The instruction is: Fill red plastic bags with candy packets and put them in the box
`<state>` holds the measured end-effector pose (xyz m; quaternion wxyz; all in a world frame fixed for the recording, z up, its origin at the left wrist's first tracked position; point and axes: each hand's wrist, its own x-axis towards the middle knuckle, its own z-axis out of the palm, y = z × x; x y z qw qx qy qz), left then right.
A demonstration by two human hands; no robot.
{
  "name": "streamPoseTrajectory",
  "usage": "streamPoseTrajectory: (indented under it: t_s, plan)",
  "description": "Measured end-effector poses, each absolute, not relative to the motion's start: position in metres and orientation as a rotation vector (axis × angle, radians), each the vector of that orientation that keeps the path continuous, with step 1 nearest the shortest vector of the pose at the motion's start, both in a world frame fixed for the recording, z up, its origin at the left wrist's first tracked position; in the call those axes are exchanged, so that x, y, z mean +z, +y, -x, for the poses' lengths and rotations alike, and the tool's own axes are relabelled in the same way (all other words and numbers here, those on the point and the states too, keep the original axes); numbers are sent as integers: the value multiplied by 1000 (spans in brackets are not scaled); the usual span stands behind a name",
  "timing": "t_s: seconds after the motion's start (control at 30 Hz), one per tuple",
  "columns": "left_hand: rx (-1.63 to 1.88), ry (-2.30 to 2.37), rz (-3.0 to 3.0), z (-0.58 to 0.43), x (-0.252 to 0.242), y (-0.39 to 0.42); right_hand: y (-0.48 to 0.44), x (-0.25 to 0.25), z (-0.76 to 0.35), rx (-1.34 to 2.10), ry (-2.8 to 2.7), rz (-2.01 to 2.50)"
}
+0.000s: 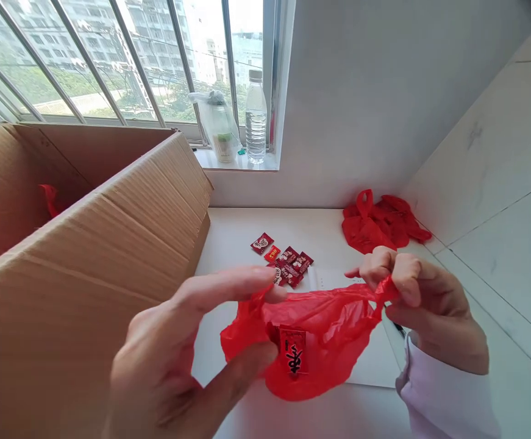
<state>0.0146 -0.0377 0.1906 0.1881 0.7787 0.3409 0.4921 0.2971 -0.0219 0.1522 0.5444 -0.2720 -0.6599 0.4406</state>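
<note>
A red plastic bag (333,341) hangs between my two hands in front of me. My left hand (187,341) grips its left side, with thumb and index finger on the bag's edge. My right hand (411,286) pinches the twisted right handle of the bag. Inside the bag, a small packet (294,350) with dark characters shows against the near side. Beyond the bag, several dark red packets (302,262) and a smaller bright red packet (272,253) lie on the white table (228,244).
An open cardboard box (146,213) stands at the left, with a bit of red plastic inside. A heap of red bags (375,222) lies at the back right by the wall. On the windowsill are a water bottle (256,122) and a bagged jar (222,131).
</note>
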Motion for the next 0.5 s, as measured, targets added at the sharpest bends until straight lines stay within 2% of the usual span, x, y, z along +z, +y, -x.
streamPoseTrajectory:
  t_s: [0.1,0.23,0.4,0.5]
  plan:
    - [1284,871,-2151,-22,191,-39,-26,153,-291,1086,-1406,636]
    - [1311,842,-2143,-23,192,-43,-35,158,-294,922,-1293,642]
    - [927,1098,-2374,-18,183,-33,-32,164,-314,634,-1892,1051]
    - [759,1294,-2328,-15,172,-23,-26,165,-321,408,-2055,1126]
